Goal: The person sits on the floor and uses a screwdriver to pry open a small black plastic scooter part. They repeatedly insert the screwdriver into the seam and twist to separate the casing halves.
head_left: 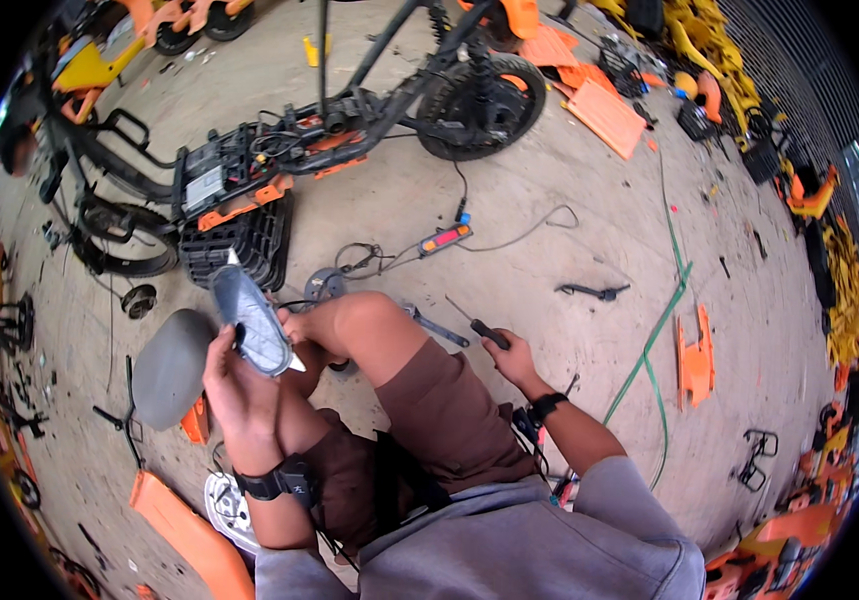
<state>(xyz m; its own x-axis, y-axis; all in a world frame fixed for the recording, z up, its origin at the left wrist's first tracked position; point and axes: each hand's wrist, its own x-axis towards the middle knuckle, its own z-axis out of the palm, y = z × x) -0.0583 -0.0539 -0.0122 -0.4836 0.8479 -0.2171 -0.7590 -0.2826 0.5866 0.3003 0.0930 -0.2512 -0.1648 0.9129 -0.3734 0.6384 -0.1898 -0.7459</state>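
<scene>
My left hand point(239, 392) is closed on a blue-grey, elongated shell-like part point(251, 312) with white pointed ends, held up in front of my knees. Its exact kind I cannot make out. In my right hand point(515, 360) is a screwdriver point(489, 332) with a dark handle, its thin shaft pointing up and left, away from the part. A grey rounded seat-like piece point(174, 370) lies on the floor beside my left hand. Beyond my knees stands a stripped scooter frame point(349, 110), its wheels and wiring exposed.
Black crates point(239, 245) sit by the frame. A red and yellow cabled device point(445, 238) and a black lever-like piece point(594, 292) lie on the floor. Green strap point(654, 345) and orange panels point(604, 118) are to the right. An orange panel point(189, 535) lies at lower left.
</scene>
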